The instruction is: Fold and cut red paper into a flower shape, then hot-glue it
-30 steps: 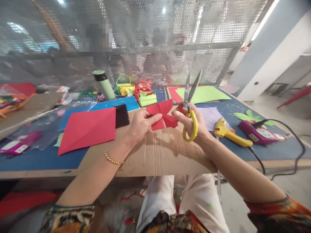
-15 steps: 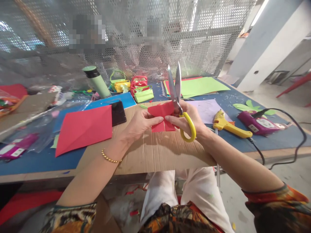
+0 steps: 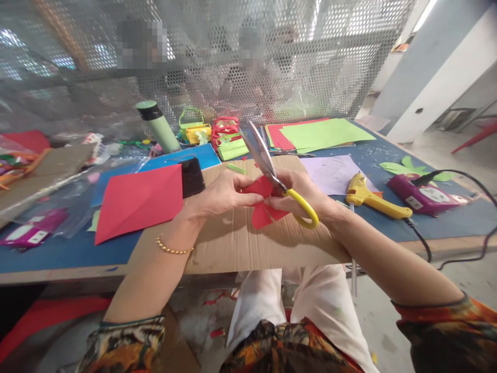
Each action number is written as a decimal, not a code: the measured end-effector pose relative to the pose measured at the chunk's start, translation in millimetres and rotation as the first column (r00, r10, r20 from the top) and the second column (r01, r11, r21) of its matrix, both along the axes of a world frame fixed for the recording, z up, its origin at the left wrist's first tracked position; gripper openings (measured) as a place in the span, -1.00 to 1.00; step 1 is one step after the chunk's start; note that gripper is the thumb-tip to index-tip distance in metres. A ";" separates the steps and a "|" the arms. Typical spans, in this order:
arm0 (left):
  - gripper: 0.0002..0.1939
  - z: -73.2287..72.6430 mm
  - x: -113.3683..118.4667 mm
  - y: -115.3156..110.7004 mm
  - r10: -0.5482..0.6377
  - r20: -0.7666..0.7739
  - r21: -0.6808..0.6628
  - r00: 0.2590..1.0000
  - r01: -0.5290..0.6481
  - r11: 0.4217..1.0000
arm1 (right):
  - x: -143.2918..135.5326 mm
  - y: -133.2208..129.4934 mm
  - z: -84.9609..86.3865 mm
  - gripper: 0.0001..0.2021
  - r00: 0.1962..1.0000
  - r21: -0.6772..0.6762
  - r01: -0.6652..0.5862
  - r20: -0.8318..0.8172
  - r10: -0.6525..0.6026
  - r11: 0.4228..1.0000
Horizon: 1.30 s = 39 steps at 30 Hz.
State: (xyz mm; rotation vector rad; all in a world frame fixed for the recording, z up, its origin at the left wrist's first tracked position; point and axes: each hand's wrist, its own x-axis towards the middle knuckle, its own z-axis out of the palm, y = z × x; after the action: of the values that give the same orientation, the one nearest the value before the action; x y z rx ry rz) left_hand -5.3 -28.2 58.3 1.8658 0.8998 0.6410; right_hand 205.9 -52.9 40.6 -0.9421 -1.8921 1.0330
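Note:
A small cut piece of red paper (image 3: 261,216) is pinched between my two hands above the cardboard. My left hand (image 3: 229,194) grips its left side with thumb and fingers. On the other side, my right hand (image 3: 298,191) pinches the paper too, while holding yellow-handled scissors (image 3: 267,158). The scissor blades are parted and point up and to the left, away from the paper. Part of the red paper is hidden behind my fingers.
Brown cardboard (image 3: 233,248) lies under my hands. Leftward are a red sheet (image 3: 140,202) and a phone (image 3: 193,177). A yellow glue gun (image 3: 376,202) and a purple power strip (image 3: 423,194) with a cable sit at right. Behind stand a green bottle (image 3: 161,129) and small paper bags (image 3: 231,147).
The red paper has turned between my hands, its lower part now slanting down and left. The scissors have tipped left with my right hand. The view has shifted slightly.

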 end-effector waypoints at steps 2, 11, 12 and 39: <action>-0.85 0.3 -0.6 0.3 -0.004 0.013 -0.050 1.000 0.005 0.999 | 1.0 -0.5 1.2 -0.81 1.000 0.014 -0.002 0.017 0.002 1.000; -0.87 -3.7 0.5 4.1 -0.055 0.021 -0.073 0.998 0.056 0.996 | 2.4 -1.0 1.2 -0.79 0.999 -0.028 -0.016 0.035 0.017 0.999; -0.87 -3.9 0.7 4.0 -0.057 0.027 -0.056 0.998 0.059 0.997 | 2.4 -0.4 0.8 -0.80 0.999 -0.028 -0.016 0.034 0.017 0.999; -0.87 21.1 -40.2 28.3 0.458 0.771 0.046 0.443 -0.756 0.653 | -1.7 -11.7 -4.2 -0.19 0.981 0.041 0.061 0.183 -0.068 0.997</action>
State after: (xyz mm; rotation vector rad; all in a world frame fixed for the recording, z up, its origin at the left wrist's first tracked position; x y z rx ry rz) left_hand -45.5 0.0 79.3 1.3041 0.9480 2.0055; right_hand 204.2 -64.6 36.4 -1.1038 -2.0090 0.8973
